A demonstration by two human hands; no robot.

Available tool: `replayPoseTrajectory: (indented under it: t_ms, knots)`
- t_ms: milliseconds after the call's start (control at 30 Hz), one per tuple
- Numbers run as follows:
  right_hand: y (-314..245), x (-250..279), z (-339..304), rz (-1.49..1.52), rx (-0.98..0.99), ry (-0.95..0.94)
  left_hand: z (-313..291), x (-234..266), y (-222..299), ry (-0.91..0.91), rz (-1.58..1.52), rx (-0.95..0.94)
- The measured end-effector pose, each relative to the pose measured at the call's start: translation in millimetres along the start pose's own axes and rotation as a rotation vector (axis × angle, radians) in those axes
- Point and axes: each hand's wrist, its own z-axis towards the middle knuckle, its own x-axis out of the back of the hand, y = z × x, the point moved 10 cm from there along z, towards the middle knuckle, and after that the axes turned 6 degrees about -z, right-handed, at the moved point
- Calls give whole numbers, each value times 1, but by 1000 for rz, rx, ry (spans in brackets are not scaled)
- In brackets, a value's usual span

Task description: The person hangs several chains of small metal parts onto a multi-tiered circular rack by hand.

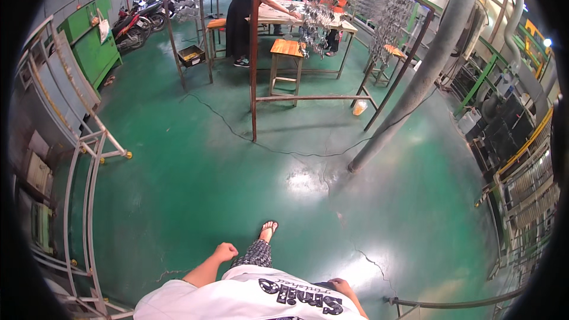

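Observation:
My left hand [226, 252] hangs beside my hip with its fingers curled in, and nothing shows in it. My right hand [341, 286] is low on the other side, partly hidden by my white shirt [237, 293]. Its fingers are bent against a small dark thing [325, 285], whose kind I cannot make out. One foot in a flip-flop [268, 231] is stepping forward on the green floor [178, 201]. Neither hand touches a rack or table.
Ahead stands a brown metal frame [254, 71] hung with many small metal parts [388, 21]. A slanting grey pillar [409, 86] and a cable [284, 152] lie before me. People work at a table [349, 25] behind stools [287, 47]. A wheeled rack [89, 142] stands left, motorbikes [133, 26] beyond.

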Motion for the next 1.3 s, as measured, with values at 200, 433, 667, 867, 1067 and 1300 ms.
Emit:
replayPoseTrajectory:
  t_ms: [200, 433, 667, 867, 1067, 1300]
  knots:
    - [-38, 75, 28, 349, -178, 220, 133, 39, 219, -47, -24, -351]
    - [-100, 130, 91, 467, -186, 284, 199, 58, 514, -13, -104, -754]
    - [-113, 184, 174, 418, -303, 265, 226, 20, 717, -111, -241, -953]
    - [-107, 265, 231, 530, -352, 303, 283, 19, 844, -87, -397, -1074]
    - [-108, 330, 270, 575, -373, 351, 315, 72, 990, 33, -575, -1291]
    - [-149, 366, 325, 680, -447, 397, 361, 163, 1174, 403, -700, -1366]
